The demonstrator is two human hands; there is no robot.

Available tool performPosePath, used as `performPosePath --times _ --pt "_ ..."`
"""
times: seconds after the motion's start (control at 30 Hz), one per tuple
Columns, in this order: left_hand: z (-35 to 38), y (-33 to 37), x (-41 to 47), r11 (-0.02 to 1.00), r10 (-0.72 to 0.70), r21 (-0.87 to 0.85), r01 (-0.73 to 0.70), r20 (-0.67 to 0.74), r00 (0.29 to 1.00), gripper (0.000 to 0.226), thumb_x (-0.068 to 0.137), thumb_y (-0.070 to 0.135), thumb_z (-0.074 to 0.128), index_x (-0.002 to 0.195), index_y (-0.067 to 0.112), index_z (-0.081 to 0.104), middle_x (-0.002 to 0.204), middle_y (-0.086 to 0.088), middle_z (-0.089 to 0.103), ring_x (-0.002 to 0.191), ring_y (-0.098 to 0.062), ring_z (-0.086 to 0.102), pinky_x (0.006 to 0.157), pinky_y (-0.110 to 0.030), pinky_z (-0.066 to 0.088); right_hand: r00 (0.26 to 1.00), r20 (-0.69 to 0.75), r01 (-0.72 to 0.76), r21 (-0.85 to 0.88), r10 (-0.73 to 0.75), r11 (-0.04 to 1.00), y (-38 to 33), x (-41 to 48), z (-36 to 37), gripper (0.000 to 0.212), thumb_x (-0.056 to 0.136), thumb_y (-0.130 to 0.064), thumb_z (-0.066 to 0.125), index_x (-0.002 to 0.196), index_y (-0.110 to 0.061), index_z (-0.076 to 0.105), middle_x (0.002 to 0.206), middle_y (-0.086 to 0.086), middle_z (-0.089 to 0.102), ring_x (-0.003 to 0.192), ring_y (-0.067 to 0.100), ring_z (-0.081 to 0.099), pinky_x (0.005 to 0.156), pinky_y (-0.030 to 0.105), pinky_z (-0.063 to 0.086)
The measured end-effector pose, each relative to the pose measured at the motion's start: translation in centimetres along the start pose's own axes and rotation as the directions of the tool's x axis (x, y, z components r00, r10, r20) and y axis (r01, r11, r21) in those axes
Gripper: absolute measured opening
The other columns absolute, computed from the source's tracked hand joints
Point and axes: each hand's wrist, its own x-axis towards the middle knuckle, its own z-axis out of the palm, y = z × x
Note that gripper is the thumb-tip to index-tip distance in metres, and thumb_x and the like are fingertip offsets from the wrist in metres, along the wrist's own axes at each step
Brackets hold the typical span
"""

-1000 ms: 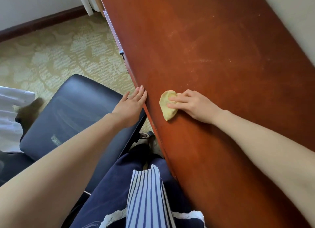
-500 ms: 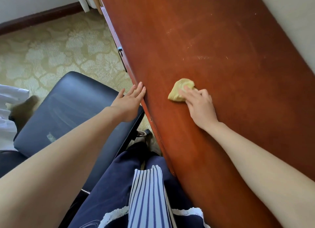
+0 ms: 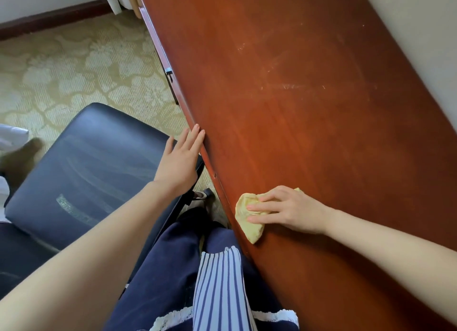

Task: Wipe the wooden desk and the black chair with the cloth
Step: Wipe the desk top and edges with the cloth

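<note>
The reddish-brown wooden desk (image 3: 309, 113) runs diagonally across the right of the view, with faint pale streaks on its far part. My right hand (image 3: 289, 210) presses a crumpled yellow cloth (image 3: 247, 217) flat on the desk close to its near edge. My left hand (image 3: 180, 157) rests with fingers stretched against the desk's front edge and holds nothing. The black chair (image 3: 81, 172) stands to the left of the desk, its padded seat showing dusty streaks, partly under my left forearm.
A cream wall (image 3: 420, 33) borders the desk on the right. Patterned beige carpet (image 3: 74, 66) covers the floor, with a dark skirting board at the back. White fabric (image 3: 10, 137) lies at the far left edge. My dark skirt and striped top fill the bottom centre.
My right hand has swept the cloth back from the middle of the desk toward the near edge and closer to me. My left hand stays on the desk's edge.
</note>
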Motion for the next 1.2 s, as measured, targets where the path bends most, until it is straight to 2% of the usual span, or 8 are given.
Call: performPosePath --times 0.23,0.4,0.53,0.67,0.8,0.9,1.0,1.2 --pt "0.4 0.3 -2.3 0.995 -0.084 -0.072 0.072 -0.189 0.978 0.06 0.087 0.0 0.052 0.144 0.007 0.035 0.154 -0.01 0.029 0.144 -0.028 0.02 0.116 -0.047 0.011 0.996 -0.094 -0.011 -0.064 0.005 0.998 3.9 8.2 -0.9 0.036 0.081 -0.005 0.072 0.113 -0.021 0.07 0.121 -0.001 0.065 0.096 0.027 0.065 0.071 0.038 0.054" --pt "-0.6 -0.1 -2.5 0.994 -0.09 -0.087 0.072 -0.222 0.971 0.053 0.086 0.003 0.056 0.138 0.005 0.044 0.148 -0.012 0.038 0.14 -0.032 0.029 0.114 -0.049 0.017 0.953 -0.187 -0.254 -0.055 0.24 0.966 6.5 14.0 -2.0 0.031 0.09 -0.012 0.06 0.119 -0.021 0.066 0.127 0.001 0.061 0.099 0.031 0.059 0.074 0.038 0.047" --pt "-1.1 -0.9 -2.9 0.994 -0.094 -0.07 0.081 -0.227 0.969 0.054 0.087 0.004 0.056 0.14 0.006 0.042 0.15 -0.012 0.036 0.141 -0.032 0.027 0.114 -0.048 0.016 0.782 -0.256 -0.578 0.041 0.568 0.815 7.6 17.0 -1.6 0.035 0.099 -0.022 0.045 0.132 -0.029 0.054 0.14 -0.007 0.049 0.113 0.026 0.046 0.087 0.036 0.037" --pt "-1.3 -1.3 -2.8 0.995 -0.091 -0.052 0.082 -0.222 0.971 0.055 0.09 0.007 0.052 0.143 0.006 0.037 0.152 -0.012 0.031 0.143 -0.032 0.021 0.116 -0.046 0.013 0.646 -0.295 -0.703 0.13 0.704 0.699 6.1 18.1 -0.6 0.037 0.1 -0.02 0.043 0.134 -0.033 0.05 0.142 -0.009 0.046 0.11 0.022 0.042 0.088 0.034 0.036" --pt "-1.1 -0.7 -1.7 0.998 -0.066 -0.032 0.061 -0.193 0.979 0.057 0.094 0.015 0.049 0.147 0.009 0.028 0.157 -0.01 0.02 0.146 -0.029 0.012 0.117 -0.041 0.005 0.712 -0.285 -0.639 0.119 0.642 0.76 4.1 15.5 -0.5 0.035 0.096 -0.019 0.051 0.13 -0.028 0.056 0.137 -0.004 0.053 0.097 0.027 0.046 0.084 0.04 0.042" --pt "-1.1 0.1 -0.3 0.998 -0.035 -0.051 0.027 -0.174 0.984 0.06 0.095 0.02 0.049 0.148 0.008 0.024 0.158 -0.01 0.013 0.147 -0.028 0.007 0.117 -0.039 0.003 0.788 -0.314 -0.538 0.064 0.529 0.84 2.0 12.0 -0.6 0.035 0.085 -0.01 0.067 0.118 -0.02 0.067 0.123 0.001 0.063 0.083 0.03 0.054 0.068 0.044 0.049" --pt "-0.8 1.5 1.5 0.997 0.007 -0.079 -0.017 -0.125 0.992 0.064 0.096 0.019 0.049 0.149 0.004 0.017 0.159 -0.012 0.006 0.147 -0.028 0.001 0.118 -0.038 0.004 0.817 -0.312 -0.509 0.008 0.486 0.861 -0.3 7.9 0.3 0.039 0.077 -0.008 0.075 0.114 -0.021 0.069 0.119 -0.001 0.065 0.077 0.027 0.057 0.063 0.034 0.048" --pt "0.5 5.0 4.5 0.995 0.074 -0.064 -0.075 -0.025 0.997 0.076 0.098 0.039 0.043 0.15 0.003 0.001 0.159 -0.014 -0.008 0.146 -0.028 -0.008 0.117 -0.04 0.001 0.815 -0.254 -0.537 0.008 0.521 0.843 -3.0 0.7 1.6 0.046 0.077 -0.009 0.074 0.119 -0.025 0.066 0.125 -0.003 0.063 0.08 0.02 0.058 0.064 0.031 0.047"
